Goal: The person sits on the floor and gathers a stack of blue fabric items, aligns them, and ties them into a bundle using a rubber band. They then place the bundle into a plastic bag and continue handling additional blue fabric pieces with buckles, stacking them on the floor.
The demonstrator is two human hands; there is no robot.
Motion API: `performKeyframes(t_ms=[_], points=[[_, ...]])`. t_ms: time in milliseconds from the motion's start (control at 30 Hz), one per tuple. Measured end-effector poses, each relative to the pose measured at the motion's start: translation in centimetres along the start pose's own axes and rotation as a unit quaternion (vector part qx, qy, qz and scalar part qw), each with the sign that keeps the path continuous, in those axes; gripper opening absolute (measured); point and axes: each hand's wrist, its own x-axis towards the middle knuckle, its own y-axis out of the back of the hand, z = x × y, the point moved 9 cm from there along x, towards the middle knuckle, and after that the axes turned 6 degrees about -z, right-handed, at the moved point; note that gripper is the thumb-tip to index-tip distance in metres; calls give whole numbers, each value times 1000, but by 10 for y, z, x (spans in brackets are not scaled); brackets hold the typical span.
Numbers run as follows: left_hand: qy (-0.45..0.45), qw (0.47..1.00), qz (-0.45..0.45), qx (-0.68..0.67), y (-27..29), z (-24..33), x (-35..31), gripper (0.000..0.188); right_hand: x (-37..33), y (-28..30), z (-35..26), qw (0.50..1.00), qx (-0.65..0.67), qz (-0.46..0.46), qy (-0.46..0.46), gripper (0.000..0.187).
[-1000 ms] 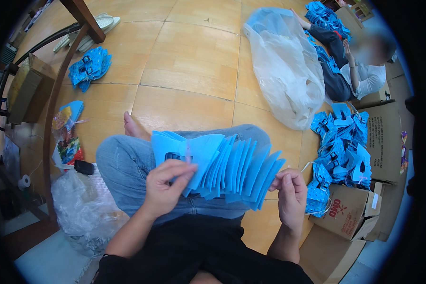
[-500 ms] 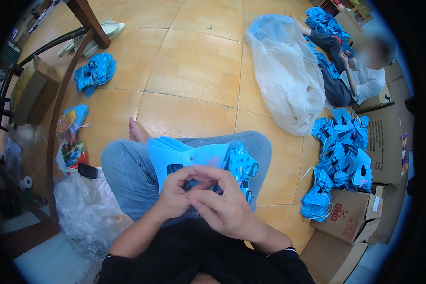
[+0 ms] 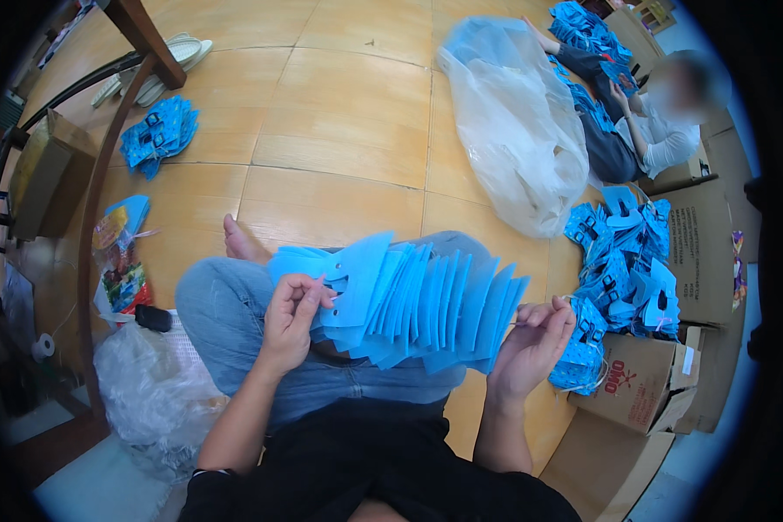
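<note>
Across my lap stretches a fanned row of blue flat pieces (image 3: pixel 444 304), standing on edge side by side like cards. The leftmost shows a cut-out and small round holes. My left hand (image 3: pixel 291 317) is closed in a pinch by that piece, on a thin pink string close to one hole. Past the row's right end, my right hand (image 3: pixel 535 344) is closed too, fingertips pinching a thin pale string that runs to the last pieces. Whether both strings are one cannot be seen.
Bundles of blue pieces (image 3: pixel 631 261) lie at right beside cardboard boxes (image 3: pixel 626 383). A large clear plastic bag (image 3: pixel 518 130) lies ahead; beyond it a seated person (image 3: pixel 670 130) handles blue pieces. At left are another blue bundle (image 3: pixel 159 132), crumpled plastic (image 3: pixel 143 391) and a wooden frame (image 3: pixel 104 200).
My hands, together over the blue pieces before, have moved apart, the right one out to the right. The blue stack has spread into a long row between them.
</note>
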Motion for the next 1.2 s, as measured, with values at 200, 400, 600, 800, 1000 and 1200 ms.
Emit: performKeyframes(t_ms=[200, 400, 600, 800, 1000, 1200], points=[[15, 977, -51, 204, -2, -4, 4, 11, -34, 62, 76, 949, 88, 138, -270, 29], [136, 938, -134, 288, -10, -39, 17, 15, -48, 58, 94, 911, 137, 17, -388, 25], [217, 965, -145, 25, -13, -65, 33, 11, -29, 8, 95, 897, 78, -203, -385, 22], [304, 934, -180, -61, -25, -76, 36, 12, -28, -11, 137, 976, -37, -139, -166, 25], [359, 902, -156, -182, -46, -33, 34, 38, -37, -57, 137, 884, 176, -162, -403, 25], [470, 835, -100, -268, -52, -42, -3, 36, -68, -58, 97, 759, 275, -115, -579, 30]])
